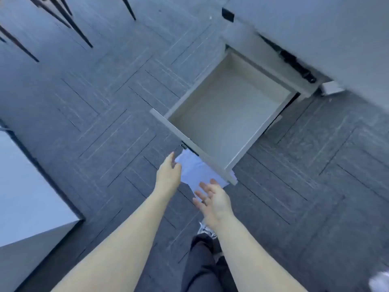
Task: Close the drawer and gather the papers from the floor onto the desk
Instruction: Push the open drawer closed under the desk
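Observation:
A pale drawer (190,144) stands pulled far out from the grey desk (315,28), and its inside is bare. White papers (194,169) lie on the dark carpet under the drawer's front panel, partly hidden by it. My left hand (168,173) hovers at the papers' left edge, fingers apart, holding nothing. My right hand (213,199) is spread open over the papers' near edge, palm turned up, also holding nothing. I cannot tell if either hand touches the sheets.
Dark grey carpet tiles (105,102) cover the floor. A white-topped cabinet (27,186) stands at the left. Black chair legs (63,20) are at the top left. My leg and shoe (207,230) are under my right arm. A white shoe (381,281) shows at the bottom right.

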The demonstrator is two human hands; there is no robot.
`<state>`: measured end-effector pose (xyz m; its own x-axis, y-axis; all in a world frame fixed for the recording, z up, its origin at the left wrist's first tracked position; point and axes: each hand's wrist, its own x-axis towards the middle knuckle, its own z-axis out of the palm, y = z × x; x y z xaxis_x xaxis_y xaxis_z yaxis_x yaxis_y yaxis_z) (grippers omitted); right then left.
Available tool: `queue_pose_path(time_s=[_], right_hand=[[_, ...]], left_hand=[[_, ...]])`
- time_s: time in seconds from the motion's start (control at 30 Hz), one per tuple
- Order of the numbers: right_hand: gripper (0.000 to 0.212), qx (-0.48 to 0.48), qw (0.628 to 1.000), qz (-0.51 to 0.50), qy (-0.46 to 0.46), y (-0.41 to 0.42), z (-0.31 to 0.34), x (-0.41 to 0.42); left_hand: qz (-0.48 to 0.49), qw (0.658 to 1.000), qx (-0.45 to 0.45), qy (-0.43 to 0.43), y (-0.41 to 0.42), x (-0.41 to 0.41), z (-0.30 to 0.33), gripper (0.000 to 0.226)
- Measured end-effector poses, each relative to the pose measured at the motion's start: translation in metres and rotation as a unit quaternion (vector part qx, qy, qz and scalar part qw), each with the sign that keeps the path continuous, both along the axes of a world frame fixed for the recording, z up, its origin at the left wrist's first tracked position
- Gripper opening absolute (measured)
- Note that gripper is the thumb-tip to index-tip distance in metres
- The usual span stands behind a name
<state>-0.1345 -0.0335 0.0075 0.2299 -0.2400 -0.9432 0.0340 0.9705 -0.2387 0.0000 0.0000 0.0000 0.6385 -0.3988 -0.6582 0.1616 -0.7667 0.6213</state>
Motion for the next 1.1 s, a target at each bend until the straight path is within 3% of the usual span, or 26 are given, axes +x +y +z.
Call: queue_pose_path(time_s=[0.2,0.33,0.53,0.7,0.83,1.1], right_hand=[[0.03,-0.004,0.995,-0.098,0.016,-0.029,-0.034,0.002],[0.024,-0.026,0.995,-0.094,0.024,-0.05,-0.036,0.001],[0.034,-0.059,0.994,-0.088,0.032,-0.11,-0.032,0.001],[0.021,-0.076,0.994,-0.07,0.025,-0.181,-0.038,-0.012],[0.031,-0.096,0.994,-0.053,0.014,-0.211,-0.035,-0.014],[0.021,-0.126,0.992,-0.018,0.001,-0.295,-0.042,-0.031]], left_hand=[[0.046,0.998,-0.026,0.033,-0.046,0.007,-0.037,0.061],[0.065,0.997,-0.04,0.027,-0.069,0.01,-0.044,0.056],[0.047,0.997,-0.055,-0.03,-0.13,0.006,-0.041,0.044],[0.092,0.991,-0.077,-0.054,-0.2,-0.007,-0.049,0.037],[0.117,0.986,-0.091,-0.077,-0.237,-0.006,-0.053,0.031],[0.128,0.98,-0.096,-0.116,-0.323,-0.012,-0.067,0.028]])
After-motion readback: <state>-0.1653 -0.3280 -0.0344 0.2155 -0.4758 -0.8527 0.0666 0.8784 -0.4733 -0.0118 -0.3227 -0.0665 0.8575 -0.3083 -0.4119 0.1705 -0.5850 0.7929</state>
